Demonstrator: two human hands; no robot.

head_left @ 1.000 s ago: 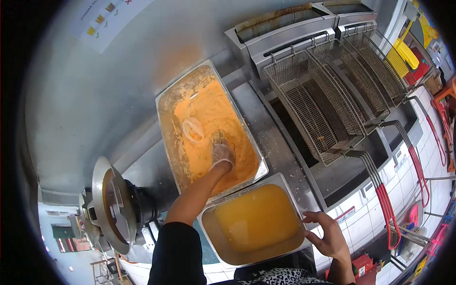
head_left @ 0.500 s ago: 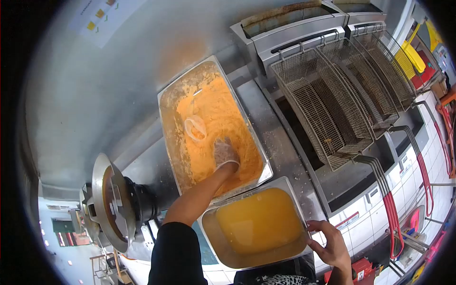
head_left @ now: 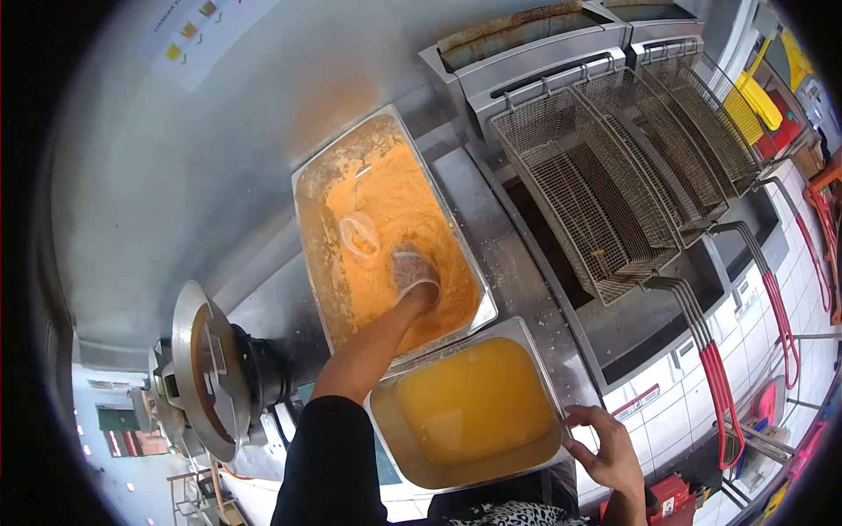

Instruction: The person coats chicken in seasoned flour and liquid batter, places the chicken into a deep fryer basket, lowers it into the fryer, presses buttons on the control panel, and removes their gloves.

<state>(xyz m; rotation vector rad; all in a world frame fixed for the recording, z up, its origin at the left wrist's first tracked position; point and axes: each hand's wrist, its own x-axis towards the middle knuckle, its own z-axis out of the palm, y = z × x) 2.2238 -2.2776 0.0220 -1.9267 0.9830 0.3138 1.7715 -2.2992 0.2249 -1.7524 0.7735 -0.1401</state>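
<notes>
My left hand (head_left: 412,270), in a clear plastic glove, reaches into a long steel pan (head_left: 307,263) of orange breading powder (head_left: 395,197). Its fingers are sunk in the powder and hidden. Beside it in the powder lies a clear, round-rimmed plastic thing (head_left: 360,235), partly buried. Closer to my body a second steel pan (head_left: 399,438) holds yellow liquid (head_left: 478,399). My bare right hand (head_left: 611,447) pinches that pan's right rim between thumb and fingers.
Wire fryer baskets (head_left: 596,193) with red handles (head_left: 721,403) rest over the fryer at right. A round metal pan-like vessel (head_left: 206,373) stands at left. Behind the breading rises a steel wall with a paper sign (head_left: 197,39). Red items (head_left: 671,500) sit low at right.
My left hand has shifted slightly within the powder, away from my body. The liquid pan and my right hand have barely moved. The view has turned a little.
</notes>
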